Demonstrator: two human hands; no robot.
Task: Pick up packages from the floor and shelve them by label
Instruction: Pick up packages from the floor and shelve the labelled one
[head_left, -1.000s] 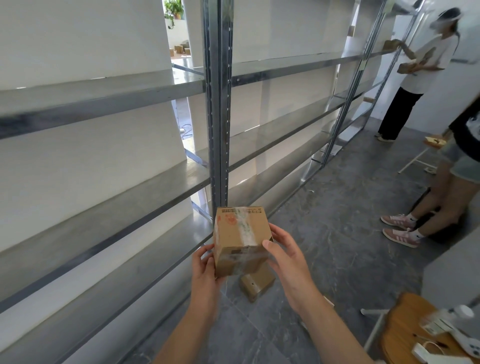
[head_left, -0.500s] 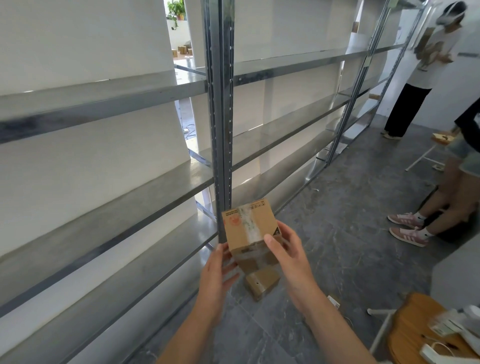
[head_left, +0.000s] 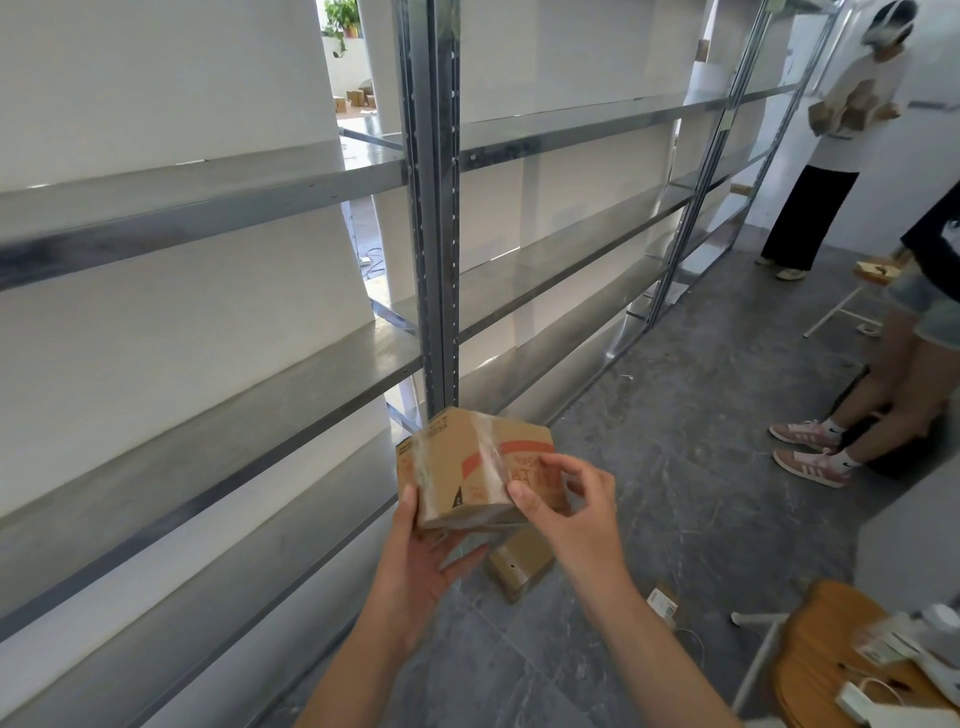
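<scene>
Our hands hold one cardboard box (head_left: 470, 467) in front of the shelving: the left hand (head_left: 423, 561) cups it from below with the thumb up its near left edge, and the right hand (head_left: 569, 512) pinches its right end between thumb and fingertips. The box is tilted, clear of the floor, its taped seam running across the top and a red printed band on the face turned toward us.

Largest around us is the metal shelving (head_left: 436, 218), long grey tiers running off to the right; the tiers we can see carry nothing. Below it spreads the dark stone floor (head_left: 675, 467).

At the far end a person in a white shirt (head_left: 852, 104) stands by the rack, clutching several small brown parcels against the chest. Closer on the right we see a second person's legs and pink sneakers (head_left: 810, 452).

At the lower right corner a round wooden desk (head_left: 826, 654) bears white devices and cables, too blurred for us to tell apart.

On the floor just under our hands lies a smaller brown package (head_left: 519, 569), and to its right a little white-labelled item (head_left: 662, 605).
</scene>
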